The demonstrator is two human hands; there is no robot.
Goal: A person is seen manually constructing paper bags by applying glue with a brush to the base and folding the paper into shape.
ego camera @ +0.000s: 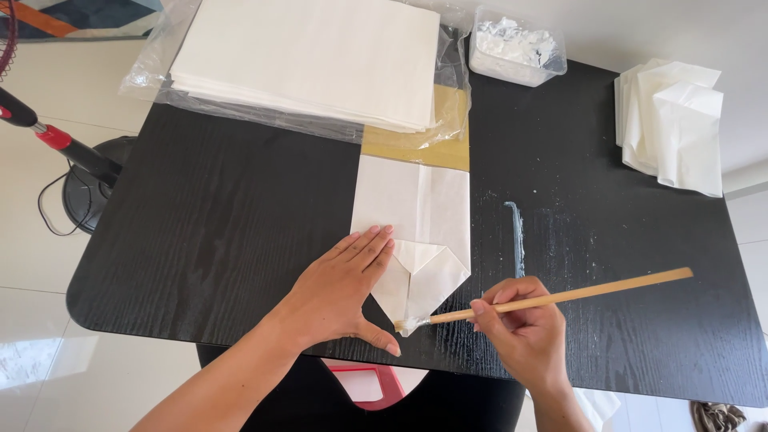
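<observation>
My left hand lies flat, fingers apart, on the lower left of a white folded paper piece that rests on the black table. The paper's near end is folded into a point. My right hand is closed around a long wooden stick. The stick's left tip, smeared with white paste, touches the pointed end of the paper near my left thumb.
A stack of white paper sheets in clear plastic lies at the back. A clear tub of white paste stands right of it. Several folded paper pieces sit at the back right. A paste smear marks the table. A fan stand is left.
</observation>
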